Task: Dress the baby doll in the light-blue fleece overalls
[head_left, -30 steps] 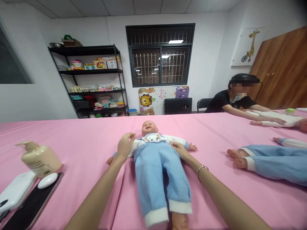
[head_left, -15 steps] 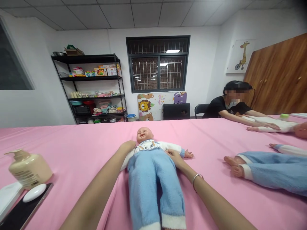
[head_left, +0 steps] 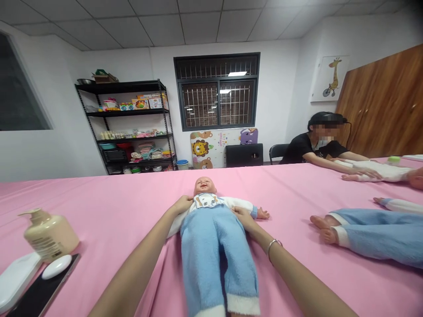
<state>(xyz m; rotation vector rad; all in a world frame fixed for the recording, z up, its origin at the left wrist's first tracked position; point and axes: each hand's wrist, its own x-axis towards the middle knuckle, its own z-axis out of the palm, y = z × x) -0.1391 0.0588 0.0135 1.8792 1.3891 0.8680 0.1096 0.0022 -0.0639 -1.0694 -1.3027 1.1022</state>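
Observation:
A baby doll in a white top and fuzzy light blue trousers lies on its back on the pink-covered table, its head away from me. My left hand is closed about the doll's upper arm and shoulder at the left, its fingertips partly out of sight. At the other side of the chest, my right hand has its fingers bent against the doll's side near the trouser waist. The doll's arm on that side stretches out past my fingers, palm showing. A bangle circles my right wrist.
At the left are a pump bottle, a white case and a dark phone with a white oval object on it. A second doll lies at the right. Beyond it, a person handles another doll.
The view has shifted slightly, so the doll and bottle appear further right. The doll's face points more straight up. Both my hands stay on the doll's upper body.

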